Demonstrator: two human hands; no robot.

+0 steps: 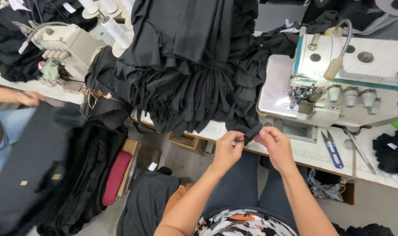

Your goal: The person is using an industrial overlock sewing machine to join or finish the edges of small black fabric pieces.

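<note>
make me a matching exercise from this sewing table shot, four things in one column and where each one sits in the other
Things:
1. thread snips
2. pile of black fabric
3. white thread cone
4. red cushion

Places:
A. heaped on the table, left of the white sewing machine
B. low down, below the table's left end
C. flat on the table, right of the right hand
D. upright at the back, by the far machine

Pairs: 1-C, 2-A, 3-D, 4-B
</note>
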